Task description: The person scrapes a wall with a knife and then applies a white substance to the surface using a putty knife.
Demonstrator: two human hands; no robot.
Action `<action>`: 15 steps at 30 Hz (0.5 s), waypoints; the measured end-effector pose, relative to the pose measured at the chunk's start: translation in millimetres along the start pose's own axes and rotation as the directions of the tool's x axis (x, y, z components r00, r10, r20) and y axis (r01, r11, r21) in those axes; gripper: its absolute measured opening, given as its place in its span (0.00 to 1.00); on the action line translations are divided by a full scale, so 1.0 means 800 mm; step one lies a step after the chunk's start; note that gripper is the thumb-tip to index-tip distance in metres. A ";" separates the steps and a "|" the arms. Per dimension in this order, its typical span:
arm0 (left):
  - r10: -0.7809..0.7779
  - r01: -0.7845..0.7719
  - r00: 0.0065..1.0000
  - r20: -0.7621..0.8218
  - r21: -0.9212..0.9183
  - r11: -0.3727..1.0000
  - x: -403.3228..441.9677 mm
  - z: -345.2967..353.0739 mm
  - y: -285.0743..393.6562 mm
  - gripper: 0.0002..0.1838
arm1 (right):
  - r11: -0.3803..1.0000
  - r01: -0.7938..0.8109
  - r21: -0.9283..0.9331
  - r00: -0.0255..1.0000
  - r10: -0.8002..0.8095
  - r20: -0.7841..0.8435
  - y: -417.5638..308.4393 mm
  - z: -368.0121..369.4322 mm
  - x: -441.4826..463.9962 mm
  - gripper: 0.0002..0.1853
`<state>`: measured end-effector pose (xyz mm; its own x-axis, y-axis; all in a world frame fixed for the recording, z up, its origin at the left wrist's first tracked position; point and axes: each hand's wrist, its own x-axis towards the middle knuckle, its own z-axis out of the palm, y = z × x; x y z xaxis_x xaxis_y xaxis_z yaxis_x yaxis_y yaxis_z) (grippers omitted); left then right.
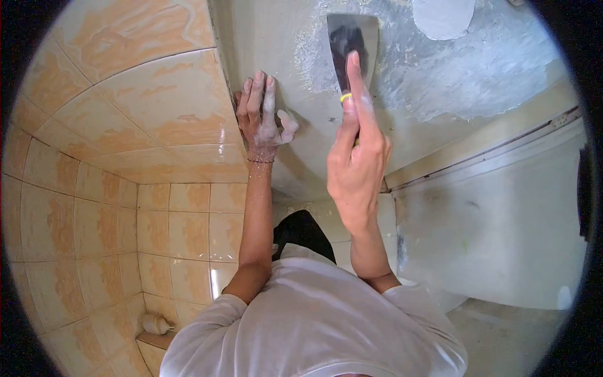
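Note:
My right hand (359, 163) grips a putty knife (353, 47) by its handle, with the index finger stretched along the metal blade. The blade lies over the grey plastered wall (308, 94), beside a rough, paler patch (458, 81). White dust covers the fingers of my left hand (264, 113), which rests spread against the same wall near the edge of the tiles. It holds nothing. Most of the knife's handle is hidden in my right hand.
Cream and orange tiles (182, 113) line the left side. A pale bottle (156, 323) stands on a small ledge at the lower left. On the right is a pale panel (490, 220) below a long edge strip (490, 151).

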<state>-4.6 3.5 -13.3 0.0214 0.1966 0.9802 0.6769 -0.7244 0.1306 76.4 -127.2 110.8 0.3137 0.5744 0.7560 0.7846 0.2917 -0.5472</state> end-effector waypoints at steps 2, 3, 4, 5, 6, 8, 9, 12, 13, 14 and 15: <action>-0.008 0.008 1.000 0.005 -0.025 1.000 0.001 0.003 -0.002 0.31 | 1.000 -0.010 -0.013 1.000 0.010 -0.003 0.006 0.000 -0.004 0.21; -0.009 0.009 1.000 -0.008 -0.023 1.000 0.004 0.007 -0.004 0.31 | 1.000 -0.014 -0.021 1.000 0.014 0.007 0.007 0.000 -0.001 0.21; -0.006 0.005 1.000 -0.019 -0.029 1.000 0.003 0.008 -0.005 0.31 | 1.000 -0.012 -0.025 1.000 0.012 0.010 0.004 -0.001 0.001 0.21; -0.002 0.001 1.000 -0.024 -0.038 0.999 0.000 0.006 -0.004 0.31 | 1.000 -0.021 -0.009 1.000 0.022 0.012 -0.002 -0.001 0.004 0.21; -0.002 0.001 1.000 -0.024 -0.039 0.999 0.000 0.006 -0.004 0.31 | 1.000 -0.026 0.010 1.000 0.026 0.013 -0.006 0.000 0.007 0.21; -0.008 0.008 1.000 -0.001 -0.034 0.999 0.000 0.004 -0.004 0.31 | 0.998 -0.055 0.012 0.998 0.055 0.024 0.001 -0.006 -0.003 0.21; -0.006 0.006 1.000 -0.008 -0.035 0.999 0.002 0.004 -0.005 0.31 | 0.997 -0.074 0.017 0.997 0.073 0.036 0.001 -0.008 -0.003 0.21; -0.007 0.007 1.000 -0.002 -0.015 1.000 -0.001 0.003 -0.001 0.30 | 0.999 -0.029 -0.045 0.999 0.030 0.014 -0.006 -0.002 0.008 0.21; -0.032 0.031 0.999 -0.022 -0.047 0.998 -0.001 0.005 -0.002 0.31 | 0.998 -0.033 -0.047 0.999 0.034 0.014 -0.006 -0.004 0.006 0.21; -0.055 0.052 0.998 -0.040 -0.079 0.996 0.000 0.007 -0.003 0.31 | 0.998 -0.057 -0.014 0.998 0.057 0.023 -0.006 -0.006 0.003 0.21; -0.050 0.048 0.998 -0.034 -0.082 0.996 -0.002 0.006 -0.003 0.31 | 0.996 -0.084 0.019 0.996 0.083 0.030 -0.007 -0.007 0.001 0.21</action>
<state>-2.8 7.6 -15.6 -0.0378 0.2104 0.9769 0.6146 -0.7659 0.1887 75.3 -132.9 116.6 0.3615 0.6197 0.6966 0.7449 0.2573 -0.6155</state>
